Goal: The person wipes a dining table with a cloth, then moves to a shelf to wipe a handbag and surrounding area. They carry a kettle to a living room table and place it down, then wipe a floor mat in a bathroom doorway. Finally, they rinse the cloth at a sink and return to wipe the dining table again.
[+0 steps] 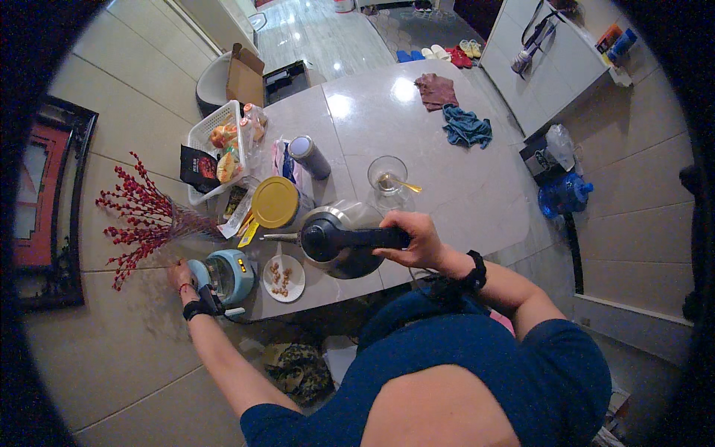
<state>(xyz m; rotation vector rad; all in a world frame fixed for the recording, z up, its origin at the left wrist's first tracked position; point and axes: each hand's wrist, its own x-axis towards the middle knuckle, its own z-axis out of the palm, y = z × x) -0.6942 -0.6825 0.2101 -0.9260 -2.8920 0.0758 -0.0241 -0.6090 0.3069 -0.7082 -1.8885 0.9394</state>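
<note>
My right hand [416,237] grips the black handle of a steel electric kettle [346,262]. The kettle appears to be above the table, its spout pointing left towards a light-blue appliance [239,279] with a lit display and a glass vessel [219,277]. At the appliance's left side, my left hand [181,276] holds a light-blue lid [199,274]; its fingertips are partly hidden. Between kettle and appliance, a white plate [296,293] bears several small brown pieces [279,279]. Behind the kettle stands a glass cup [388,167] with a gold spoon [408,184] in it.
A tin with a gold lid [275,202] and a grey tumbler [313,159] stand beyond the kettle. A white basket [195,134] holds food packets. Red-berry stems [142,223] lean out at the left. Two cloths, pink [437,92] and teal [468,127], lie on the table [380,117].
</note>
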